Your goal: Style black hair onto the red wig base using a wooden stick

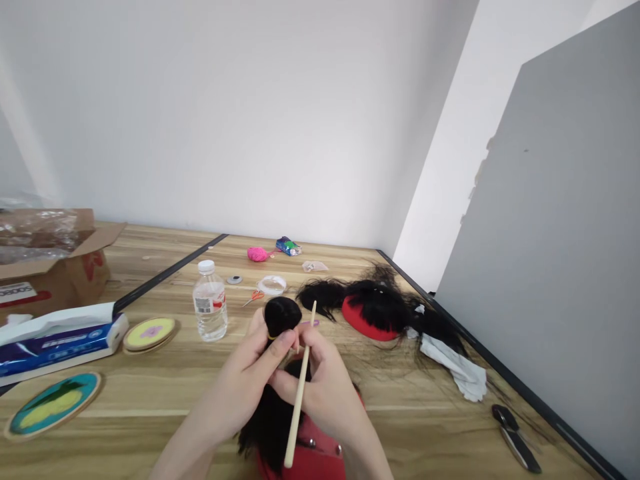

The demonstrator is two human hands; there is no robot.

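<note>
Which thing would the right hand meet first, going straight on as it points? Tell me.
Pointing forward and leftward, the right hand would probably meet the left hand first, with the black hair bundle just beyond; depth makes any gap between the hands unclear.

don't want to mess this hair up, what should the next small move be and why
I'd probably snug the yellow band: it sits below the black hair bun, where the left hand pinches, and the right hand, holding a wooden stick, is close by.
</note>
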